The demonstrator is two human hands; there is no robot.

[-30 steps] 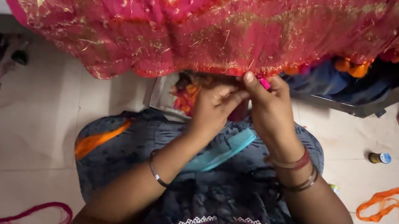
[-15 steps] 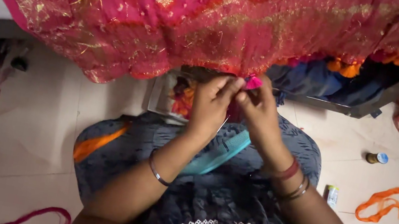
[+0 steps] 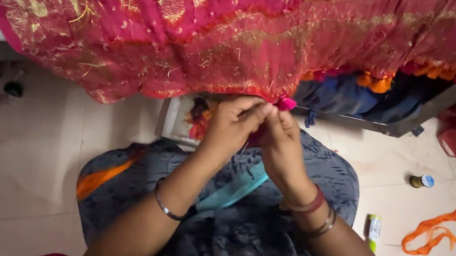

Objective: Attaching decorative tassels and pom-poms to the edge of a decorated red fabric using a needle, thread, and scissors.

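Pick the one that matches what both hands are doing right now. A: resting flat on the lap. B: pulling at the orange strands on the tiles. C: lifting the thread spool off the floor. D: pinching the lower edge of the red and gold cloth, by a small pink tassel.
D: the left hand and right hand meet fingertip to fingertip at the hem of the red and gold cloth, right by the pink tassel; the thread spool and orange strands lie untouched on the floor.

The left hand (image 3: pixel 232 127) and right hand (image 3: pixel 281 146) are now brought together at the lower edge of the red and gold embroidered cloth (image 3: pixel 213 33), fingertips meeting, where a second ago the right hand was raised apart with its fingers spread. The small pink tassel (image 3: pixel 286 102) is now seen just above the right fingertips, against the cloth's hem.
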